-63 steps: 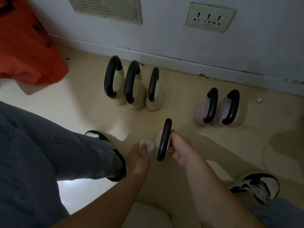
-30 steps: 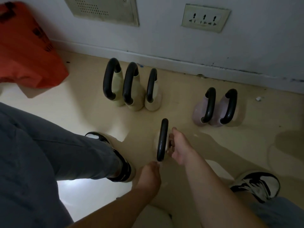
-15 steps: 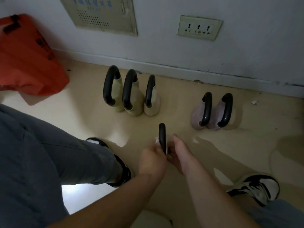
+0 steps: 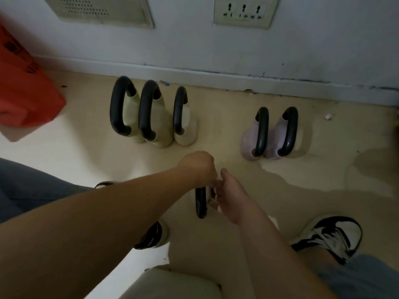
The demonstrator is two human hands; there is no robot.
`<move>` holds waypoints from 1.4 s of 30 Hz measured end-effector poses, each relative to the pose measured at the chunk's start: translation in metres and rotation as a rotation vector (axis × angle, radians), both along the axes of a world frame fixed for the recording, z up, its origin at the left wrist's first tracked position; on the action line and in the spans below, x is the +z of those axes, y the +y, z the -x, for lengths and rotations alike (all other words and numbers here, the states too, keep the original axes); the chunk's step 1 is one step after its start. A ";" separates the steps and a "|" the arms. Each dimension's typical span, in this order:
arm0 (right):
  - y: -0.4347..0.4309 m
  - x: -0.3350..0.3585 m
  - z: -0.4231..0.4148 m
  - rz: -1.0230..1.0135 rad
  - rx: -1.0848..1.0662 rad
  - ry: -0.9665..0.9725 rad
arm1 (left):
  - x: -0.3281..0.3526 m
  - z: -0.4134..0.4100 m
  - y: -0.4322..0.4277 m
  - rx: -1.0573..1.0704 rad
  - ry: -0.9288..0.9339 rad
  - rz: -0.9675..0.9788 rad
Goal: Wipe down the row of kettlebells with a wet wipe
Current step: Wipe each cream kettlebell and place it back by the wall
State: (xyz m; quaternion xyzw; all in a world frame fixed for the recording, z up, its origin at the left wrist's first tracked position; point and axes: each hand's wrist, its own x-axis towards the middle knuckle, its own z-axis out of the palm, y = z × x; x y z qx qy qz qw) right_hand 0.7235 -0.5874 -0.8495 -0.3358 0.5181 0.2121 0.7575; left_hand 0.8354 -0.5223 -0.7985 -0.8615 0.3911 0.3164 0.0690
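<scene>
A kettlebell with a black handle (image 4: 200,203) stands on the floor in front of me, apart from the row. My left hand (image 4: 199,167) is curled over the top of its handle; the wet wipe is hidden under the fingers. My right hand (image 4: 228,195) grips the kettlebell from the right, covering its pale body. By the wall stand three cream kettlebells (image 4: 155,119), side by side. Two lilac kettlebells (image 4: 269,137) stand to their right, with a gap between the groups.
An orange bag (image 4: 23,93) lies at the far left against the wall (image 4: 194,46). My shoes (image 4: 330,236) stand on the beige floor either side of the kettlebell. A pale rounded object (image 4: 172,283) sits at the bottom edge. A small white scrap (image 4: 328,116) lies at the right.
My left hand slid from the near end of the handle up over its top. The right hand stayed on the kettlebell. The camera tilted down a little.
</scene>
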 end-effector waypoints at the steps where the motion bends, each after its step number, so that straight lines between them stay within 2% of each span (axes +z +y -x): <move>1: -0.002 -0.002 -0.001 -0.002 0.003 0.005 | 0.001 0.009 0.007 -0.178 -0.072 0.066; 3: -0.006 -0.009 -0.001 -0.011 -0.005 0.010 | 0.003 0.020 0.034 -0.489 -0.147 0.209; 5: -0.006 -0.014 -0.002 -0.009 -0.006 0.014 | 0.001 0.006 0.050 -0.505 -0.096 0.397; 7: -0.005 -0.013 -0.003 0.036 0.015 0.028 | 0.002 0.001 0.045 -0.326 -0.076 0.344; 9: -0.004 -0.011 -0.002 0.072 0.002 0.050 | 0.009 0.016 0.032 -0.002 -0.069 0.249; 10: -0.004 -0.012 -0.001 0.072 -0.008 0.046 | 0.007 0.028 0.029 0.087 -0.088 0.194; 11: -0.003 -0.012 0.000 0.062 -0.029 0.037 | 0.006 0.042 0.029 0.070 -0.139 0.137; 14: 0.001 -0.004 0.002 0.025 -0.061 0.017 | 0.008 0.079 0.048 -0.229 -0.293 0.031; 16: 0.003 -0.001 0.004 0.033 -0.034 0.015 | 0.002 0.099 0.070 -0.424 -0.324 0.081; 19: 0.010 0.011 0.005 0.090 -0.043 0.031 | 0.003 0.115 0.088 -0.654 -0.371 0.011; 21: 0.015 0.017 0.008 0.122 -0.050 0.050 | -0.005 0.126 0.096 -0.808 -0.367 -0.111; 22: 0.017 0.022 0.009 0.129 -0.055 0.049 | -0.007 0.130 0.100 -0.799 -0.283 -0.175; 23: 0.020 0.024 0.010 0.129 -0.056 0.045 | -0.008 0.131 0.105 -0.728 -0.239 -0.153; 25: 0.024 0.030 0.011 0.146 -0.067 0.045 | -0.025 0.134 0.128 -0.404 -0.120 -0.021; 27: 0.026 0.036 0.009 0.176 -0.066 0.062 | -0.033 0.133 0.148 -0.224 0.132 0.000; 28: 0.027 0.036 0.009 0.191 -0.054 0.068 | -0.029 0.130 0.157 -0.116 0.212 -0.056; 29: 0.027 0.036 0.008 0.202 -0.050 0.065 | -0.025 0.124 0.159 -0.018 0.209 -0.053; 31: 0.028 0.037 0.007 0.215 -0.049 0.051 | -0.015 0.105 0.149 0.544 0.227 0.196; 33: 0.029 0.035 0.007 0.211 -0.048 0.035 | -0.008 0.095 0.131 0.939 0.261 0.404; 37: 0.026 0.032 0.010 0.159 0.030 0.015 | 0.018 0.114 0.077 1.471 0.644 0.536; 39: 0.021 0.027 0.013 0.130 0.059 0.003 | 0.026 0.121 0.068 1.517 0.671 0.520; 40: 0.019 0.029 0.014 0.121 0.079 -0.009 | 0.033 0.114 0.066 1.417 0.609 0.434; 42: 0.017 0.027 0.012 0.103 0.067 -0.011 | 0.039 0.086 0.065 1.368 0.478 0.403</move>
